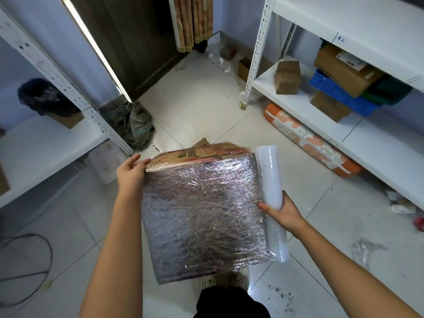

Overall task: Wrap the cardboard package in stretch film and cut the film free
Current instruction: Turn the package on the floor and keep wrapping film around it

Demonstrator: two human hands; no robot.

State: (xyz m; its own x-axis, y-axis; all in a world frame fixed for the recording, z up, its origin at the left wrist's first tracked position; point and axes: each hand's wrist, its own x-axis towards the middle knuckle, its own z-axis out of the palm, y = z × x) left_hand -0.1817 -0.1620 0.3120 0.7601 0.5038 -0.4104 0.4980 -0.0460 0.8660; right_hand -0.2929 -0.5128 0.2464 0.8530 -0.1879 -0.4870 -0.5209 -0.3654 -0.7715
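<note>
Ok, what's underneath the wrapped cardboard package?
Below the cardboard package a shoe and dark trouser leg show, with tiled floor around. A cardboard flap peeks out behind. Everything directly beneath is hidden.

two hands: left hand (130, 175) and right hand (283, 211). one cardboard package (202, 207) under film. one film roll (271, 200). two white shelving units: one on the left (46, 143), one on the right (321, 106). on the right unit, three plainly visible brown boxes: a small box (288, 76), a large box (344, 67), a lower box (330, 106). one blue crate (332, 88). one orange patterned bundle (307, 138) on the floor beneath. one dark bag (133, 125) by the door. one black cable (27, 267) looped at lower left. scattered white scraps in the far corner, too small to count.
</note>
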